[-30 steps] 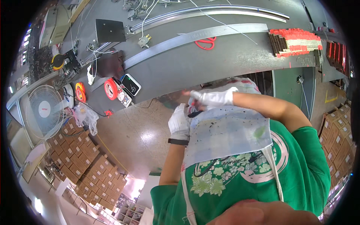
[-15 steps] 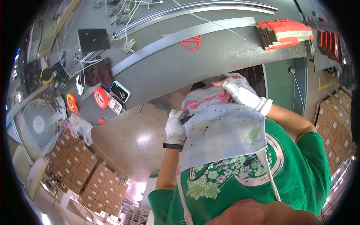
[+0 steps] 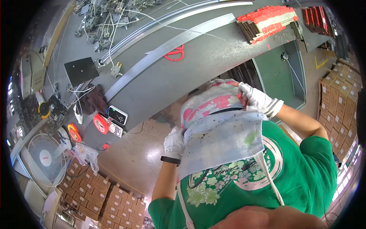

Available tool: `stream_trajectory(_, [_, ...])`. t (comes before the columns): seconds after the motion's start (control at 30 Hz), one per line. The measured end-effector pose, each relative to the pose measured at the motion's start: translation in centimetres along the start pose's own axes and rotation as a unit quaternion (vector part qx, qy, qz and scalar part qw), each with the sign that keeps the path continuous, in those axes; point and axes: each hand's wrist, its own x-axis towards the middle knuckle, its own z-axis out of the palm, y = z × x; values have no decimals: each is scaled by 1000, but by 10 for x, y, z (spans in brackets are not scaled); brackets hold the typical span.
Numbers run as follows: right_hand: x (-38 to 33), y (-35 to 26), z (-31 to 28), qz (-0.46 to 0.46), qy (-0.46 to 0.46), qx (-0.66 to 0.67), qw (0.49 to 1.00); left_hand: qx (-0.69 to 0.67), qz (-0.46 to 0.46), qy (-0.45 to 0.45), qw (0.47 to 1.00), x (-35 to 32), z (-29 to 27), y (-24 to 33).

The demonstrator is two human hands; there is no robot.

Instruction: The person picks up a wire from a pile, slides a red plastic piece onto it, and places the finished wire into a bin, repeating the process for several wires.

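I wear a light blue apron (image 3: 228,135) with dark specks, tied over a green shirt. Its lower part, a white cloth with pink patterns (image 3: 209,107), spreads over my lap, and a dark gap shows between the two. My right hand (image 3: 261,100), in a white glove with bare fingertips, is closed on the right edge of the apron, one finger pointing left along the cloth. At the opposite edge my left hand (image 3: 174,143), also white-gloved, has its fingers curled against the apron; most fingertips are hidden.
The grey workbench (image 3: 164,82) ahead holds red scissors (image 3: 174,53), a long metal strip (image 3: 167,42), a stack of red-edged pieces (image 3: 267,23), a phone (image 3: 117,115) and red tape (image 3: 100,123). A fan (image 3: 45,158) stands left; cartons (image 3: 339,107) are stacked right.
The view has turned, so the bench appears shifted left. The cloth fold has opened into a dark gap beside my right hand. My left hand remains at the apron's left edge.
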Motion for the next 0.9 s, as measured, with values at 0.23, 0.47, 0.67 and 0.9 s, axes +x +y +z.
stream_trajectory(0.23, [4, -5, 6, 54, 130, 141, 980, 58, 8, -68, 996, 19, 26, -51])
stream_trajectory(0.47, [27, 2, 28, 1, 250, 36, 968, -594, -6, -32, 804, 30, -64, -66])
stream_trajectory(0.67, [86, -33, 35, -72, 402, -19, 913, -53, 64, 513, 854, 125, -149, -107])
stream_trajectory(0.9, [123, -66, 76, -88, 411, 42, 906, -29, 126, 453, 882, 203, -195, -145])
